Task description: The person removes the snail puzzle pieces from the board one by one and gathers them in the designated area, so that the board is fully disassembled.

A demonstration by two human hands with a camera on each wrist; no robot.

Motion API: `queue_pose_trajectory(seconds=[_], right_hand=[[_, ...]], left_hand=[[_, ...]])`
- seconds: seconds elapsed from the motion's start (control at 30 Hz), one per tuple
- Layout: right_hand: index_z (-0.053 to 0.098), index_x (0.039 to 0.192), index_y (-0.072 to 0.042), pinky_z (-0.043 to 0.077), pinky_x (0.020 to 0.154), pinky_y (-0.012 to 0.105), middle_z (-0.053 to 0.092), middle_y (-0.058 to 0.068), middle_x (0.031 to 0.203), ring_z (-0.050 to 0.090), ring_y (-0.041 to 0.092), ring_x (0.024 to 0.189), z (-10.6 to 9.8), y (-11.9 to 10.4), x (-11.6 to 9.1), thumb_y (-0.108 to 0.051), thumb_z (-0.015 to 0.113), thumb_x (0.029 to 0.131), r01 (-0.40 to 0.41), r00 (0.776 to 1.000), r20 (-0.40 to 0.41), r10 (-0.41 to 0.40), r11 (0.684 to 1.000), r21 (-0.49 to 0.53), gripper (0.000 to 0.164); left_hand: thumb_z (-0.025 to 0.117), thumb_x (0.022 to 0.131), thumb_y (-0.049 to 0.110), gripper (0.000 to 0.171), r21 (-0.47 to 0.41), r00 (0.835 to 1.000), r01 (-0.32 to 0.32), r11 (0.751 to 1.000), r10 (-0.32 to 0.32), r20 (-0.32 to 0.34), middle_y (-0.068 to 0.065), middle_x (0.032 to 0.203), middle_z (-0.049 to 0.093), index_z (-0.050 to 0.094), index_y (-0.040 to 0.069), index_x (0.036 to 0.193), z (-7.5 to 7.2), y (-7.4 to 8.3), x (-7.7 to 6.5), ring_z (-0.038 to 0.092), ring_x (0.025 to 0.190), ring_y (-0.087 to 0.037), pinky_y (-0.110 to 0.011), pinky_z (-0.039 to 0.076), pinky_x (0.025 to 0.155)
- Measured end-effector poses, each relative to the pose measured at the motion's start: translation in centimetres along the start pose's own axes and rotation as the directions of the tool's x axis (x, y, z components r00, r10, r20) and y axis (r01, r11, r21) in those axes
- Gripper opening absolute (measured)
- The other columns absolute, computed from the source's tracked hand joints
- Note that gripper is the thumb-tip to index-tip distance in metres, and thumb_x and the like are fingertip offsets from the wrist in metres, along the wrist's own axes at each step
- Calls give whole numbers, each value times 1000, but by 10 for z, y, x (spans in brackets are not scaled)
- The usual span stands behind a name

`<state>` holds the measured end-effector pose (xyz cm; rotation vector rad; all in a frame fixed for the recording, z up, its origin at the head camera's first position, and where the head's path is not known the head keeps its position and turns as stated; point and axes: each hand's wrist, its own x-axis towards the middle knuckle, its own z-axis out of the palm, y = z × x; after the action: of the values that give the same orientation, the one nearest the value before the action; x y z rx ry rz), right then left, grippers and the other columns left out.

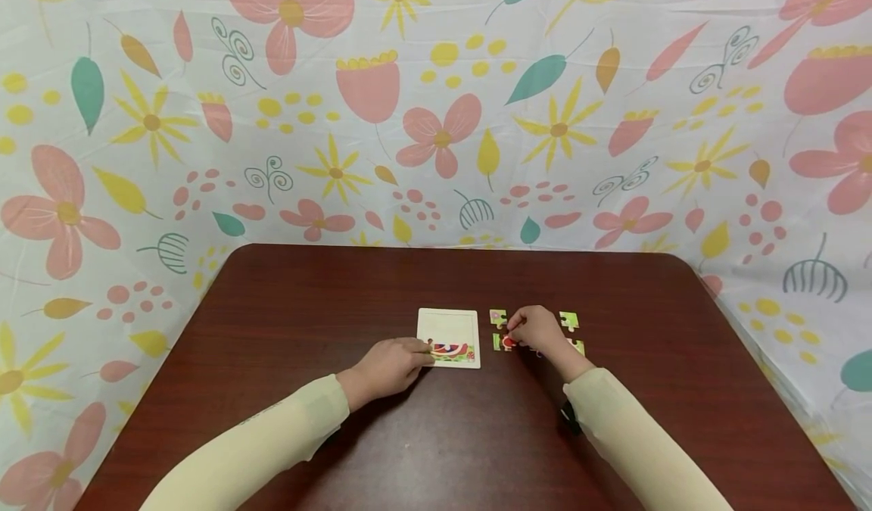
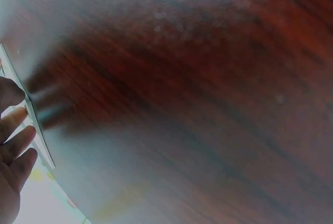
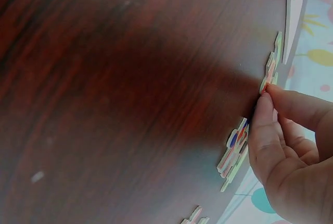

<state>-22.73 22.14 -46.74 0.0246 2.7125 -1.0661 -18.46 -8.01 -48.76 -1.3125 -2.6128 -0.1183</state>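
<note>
A square puzzle board [image 1: 446,322] lies on the table, its bottom strip filled with a red-and-green picture and its upper part plain. My left hand [image 1: 393,365] rests on the board's left edge; the left wrist view shows its fingertips [image 2: 21,135] over the rim. To the right, several loose puzzle pieces lie in rows. My right hand [image 1: 538,329] pinches a red-and-green puzzle piece [image 1: 506,342] by its right side with thumb and forefinger, low at the table. Just above it in the head view is a green-and-pink piece [image 1: 498,317]. The right hand partly hides other pieces.
Further right lie a green piece [image 1: 568,320] and another piece [image 1: 578,346] beside the right wrist. The dark wooden table [image 1: 436,435] has rounded far corners. A flowered cloth [image 1: 436,117] hangs behind it and along both sides.
</note>
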Motion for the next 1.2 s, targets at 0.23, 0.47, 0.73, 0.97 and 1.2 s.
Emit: queue_pose_trajectory(seconds=[0.23, 0.47, 0.73, 0.97, 1.2], right_hand=[[71, 89, 2, 47, 52, 27, 73, 14, 83, 62, 16, 64, 0, 0, -1, -1, 69, 90, 0, 1000, -1, 0, 1000, -1, 3], [72, 90, 2, 47, 51, 27, 73, 14, 83, 62, 16, 63, 1, 0, 0, -2, 70, 90, 10, 1000, 1, -10, 1000, -8, 4], [71, 83, -2, 52, 54, 27, 70, 12, 80, 63, 16, 62, -4, 4, -1, -2, 70, 89, 43, 999, 22, -44, 997, 60, 5], [71, 99, 1, 48, 59, 28, 70, 16, 93, 60, 19, 70, 1, -3, -8, -10, 69, 95, 25, 1000, 3, -25, 996, 84, 12], [70, 113, 0, 49, 70, 30, 67, 23, 123, 62, 26, 90, 6, -14, -12, -18, 65, 100, 41, 999, -31, -38, 992, 123, 22]], left_hand=[[72, 92, 10, 21, 25, 1000, -9, 1000, 9, 4, 0, 119, 77, 80, 17, 111, 0, 1, 0, 73, 114, -16, -30, 59, 97], [72, 92, 12, 21, 31, 1000, -3, 1000, 3, -1, 0, 119, 77, 80, 17, 110, 0, 1, -1, 72, 114, -16, -30, 59, 97], [72, 94, 17, 19, 32, 999, 15, 999, -14, -33, -1, 121, 77, 80, 17, 111, -2, 3, 1, 72, 116, -16, -30, 58, 99], [72, 93, 13, 26, -1, 998, -19, 1000, 18, -61, -1, 122, 76, 78, 14, 118, 2, 9, 8, 72, 115, -15, -29, 58, 99], [69, 97, 13, 28, -22, 1000, -17, 1000, 17, 14, -1, 128, 74, 75, 14, 124, 9, 16, 16, 68, 123, -15, -28, 54, 107]])
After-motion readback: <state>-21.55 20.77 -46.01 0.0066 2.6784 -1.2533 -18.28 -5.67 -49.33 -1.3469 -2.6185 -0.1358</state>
